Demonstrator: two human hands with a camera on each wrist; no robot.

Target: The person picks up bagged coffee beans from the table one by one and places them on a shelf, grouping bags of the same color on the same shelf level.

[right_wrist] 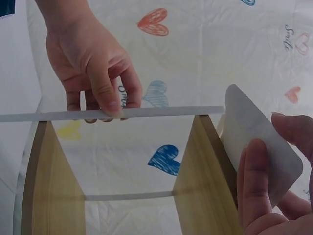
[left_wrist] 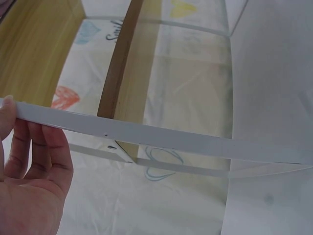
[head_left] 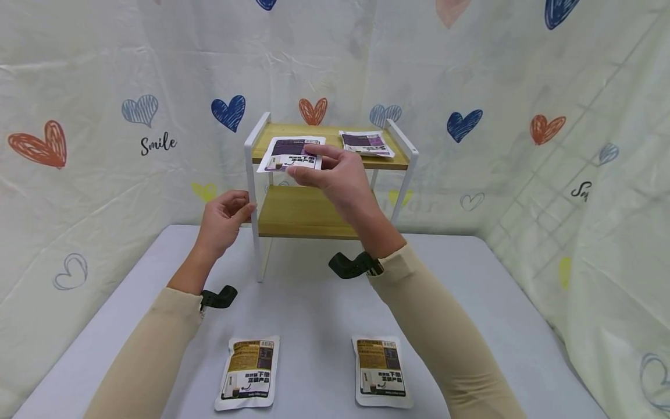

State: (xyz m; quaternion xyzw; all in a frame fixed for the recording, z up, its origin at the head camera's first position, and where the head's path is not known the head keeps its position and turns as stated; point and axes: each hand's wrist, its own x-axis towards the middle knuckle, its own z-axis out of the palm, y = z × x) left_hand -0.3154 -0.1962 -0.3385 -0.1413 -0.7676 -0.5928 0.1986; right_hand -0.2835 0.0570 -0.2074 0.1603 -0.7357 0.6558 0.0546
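A purple-and-white packet (head_left: 291,154) lies partly over the front left corner of the top shelf (head_left: 330,132) of a small two-tier rack (head_left: 251,174), its near edge hanging out past the shelf's front. The right hand (head_left: 335,174) pinches this packet at its near right edge, thumb on top and fingers beneath; from the right wrist view the packet's white back (right_wrist: 259,142) shows between the thumb and the fingers (right_wrist: 254,181).

A second purple packet (head_left: 366,143) lies flat on the right part of the same top shelf, well apart from the held one. The lower shelf (head_left: 298,212) of the rack sits directly below.

The left hand (head_left: 224,220) grips the rack's white front left post, fingers curled round the thin bar; the left wrist view shows the fingertips (left_wrist: 34,142) wrapped behind the white bar (left_wrist: 146,137), and the right wrist view shows the same hand (right_wrist: 93,68) closed on it from above.

The rack stands at the far side of a grey table (head_left: 314,302). Near the front edge of the table lie two brown-and-white packets, one to the left (head_left: 248,372) and one to the right (head_left: 380,370), flat and apart from each other. A heart-patterned cloth (head_left: 104,116) hangs behind and to both sides.
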